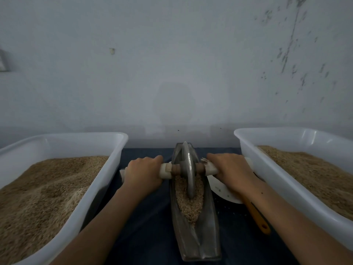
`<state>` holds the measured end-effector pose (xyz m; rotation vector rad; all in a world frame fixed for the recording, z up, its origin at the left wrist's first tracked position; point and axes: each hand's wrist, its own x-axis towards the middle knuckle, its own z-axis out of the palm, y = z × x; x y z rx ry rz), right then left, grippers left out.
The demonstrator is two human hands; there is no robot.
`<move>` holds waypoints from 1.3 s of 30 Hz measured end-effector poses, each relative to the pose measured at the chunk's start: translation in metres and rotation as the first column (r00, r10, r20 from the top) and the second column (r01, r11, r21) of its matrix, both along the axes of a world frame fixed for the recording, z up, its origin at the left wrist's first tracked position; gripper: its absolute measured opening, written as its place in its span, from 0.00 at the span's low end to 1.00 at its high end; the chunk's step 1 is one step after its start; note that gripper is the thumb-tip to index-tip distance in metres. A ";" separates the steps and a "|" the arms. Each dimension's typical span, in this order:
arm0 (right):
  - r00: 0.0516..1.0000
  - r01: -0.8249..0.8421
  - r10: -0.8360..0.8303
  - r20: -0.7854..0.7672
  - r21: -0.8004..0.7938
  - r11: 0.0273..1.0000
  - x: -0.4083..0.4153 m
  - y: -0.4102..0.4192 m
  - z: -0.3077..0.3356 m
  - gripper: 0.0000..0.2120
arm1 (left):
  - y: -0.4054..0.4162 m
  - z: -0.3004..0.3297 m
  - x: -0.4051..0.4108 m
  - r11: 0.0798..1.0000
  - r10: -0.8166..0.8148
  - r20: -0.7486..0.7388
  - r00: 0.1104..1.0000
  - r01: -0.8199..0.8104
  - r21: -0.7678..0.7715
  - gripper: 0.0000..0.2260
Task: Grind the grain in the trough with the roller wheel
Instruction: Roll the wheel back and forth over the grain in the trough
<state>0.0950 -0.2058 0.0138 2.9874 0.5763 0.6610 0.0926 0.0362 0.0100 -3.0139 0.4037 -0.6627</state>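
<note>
Grinding looks only partly done: the grain (188, 202) in the trough (193, 236) appears still coarse. Left hand (144, 172) and right hand (232, 172) each clasp the axle on either side of the trough, with the roller wheel (188, 167) standing at its far half, in the grain

No readable text, labels, brands or numbers anywhere.

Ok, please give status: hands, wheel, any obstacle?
Left hand, right hand each grip the axle. Roller wheel stands in the grain, far half of trough. Nothing blocking.
</note>
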 end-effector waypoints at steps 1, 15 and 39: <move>1.000 0.000 -0.001 -0.015 -0.001 1.000 -0.001 -0.001 0.001 0.03 | 0.000 0.000 0.000 1.000 0.003 -0.007 1.000 -0.003 0.013 0.09; 0.994 -0.027 0.023 -0.111 -0.034 0.999 -0.002 -0.003 0.007 0.03 | 0.004 0.004 0.003 1.000 -0.005 -0.177 0.984 0.009 0.021 0.07; 0.998 0.005 0.000 0.063 -0.069 0.998 0.001 0.001 -0.001 0.08 | 0.004 -0.007 0.007 0.999 0.038 -0.065 0.997 -0.041 -0.035 0.07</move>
